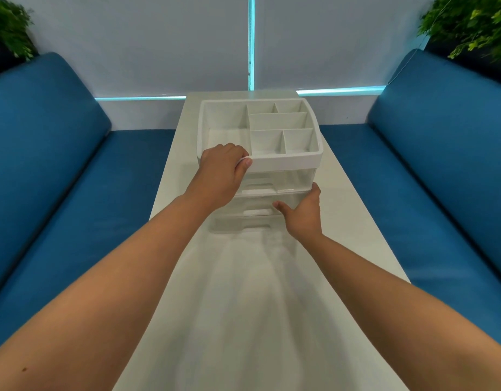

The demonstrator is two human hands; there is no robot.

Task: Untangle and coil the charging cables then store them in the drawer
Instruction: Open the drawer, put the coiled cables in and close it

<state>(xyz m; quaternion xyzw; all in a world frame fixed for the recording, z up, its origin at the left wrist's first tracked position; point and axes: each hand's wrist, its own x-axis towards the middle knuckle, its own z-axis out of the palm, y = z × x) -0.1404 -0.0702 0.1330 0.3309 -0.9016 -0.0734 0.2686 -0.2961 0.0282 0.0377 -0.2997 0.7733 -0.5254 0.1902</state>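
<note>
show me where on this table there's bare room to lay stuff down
Bare room: the long stretch of white table between the organizer and the near edge, under both forearms. Narrow strips run beside the organizer. Crowded: its front, where the left hand grips the rim and the right hand touches the drawers.

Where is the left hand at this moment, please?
In the head view, the left hand grips the front-left rim of the white organizer on the table, above the clear drawers.

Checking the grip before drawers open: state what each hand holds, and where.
Left hand grips the organizer by its front top rim; right hand lies open against the drawer fronts, holding nothing.
</note>
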